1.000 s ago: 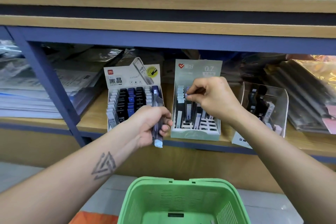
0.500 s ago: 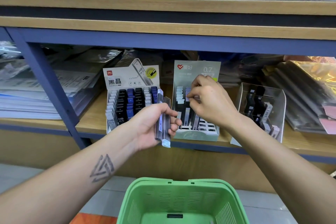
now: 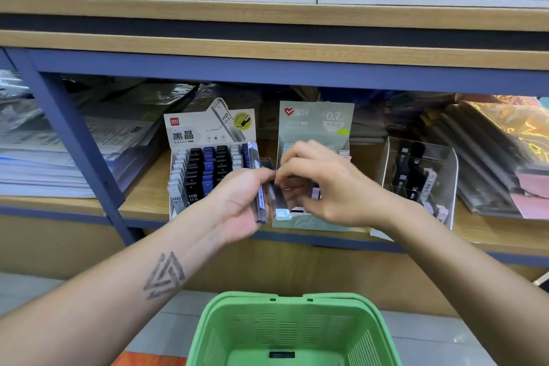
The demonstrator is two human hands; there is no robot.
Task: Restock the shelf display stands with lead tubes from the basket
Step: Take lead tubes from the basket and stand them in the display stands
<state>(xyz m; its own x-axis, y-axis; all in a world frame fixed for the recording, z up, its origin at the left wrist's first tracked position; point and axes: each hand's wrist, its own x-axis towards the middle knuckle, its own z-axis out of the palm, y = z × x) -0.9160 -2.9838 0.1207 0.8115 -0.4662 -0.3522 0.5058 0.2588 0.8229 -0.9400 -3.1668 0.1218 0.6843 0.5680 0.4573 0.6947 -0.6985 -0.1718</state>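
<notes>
Your left hand [image 3: 240,202] grips several lead tubes [image 3: 261,187]. Your right hand [image 3: 329,184] pinches one tube [image 3: 279,196] from that bunch.

Both forearms are bare, with no sleeves in view. The left forearm [image 3: 124,285] carries a dark tattoo [image 3: 165,275] of interlocking triangle outlines, at about seven o'clock from the left hand [image 3: 237,202]. The right hand [image 3: 329,184] is bare too.
</notes>
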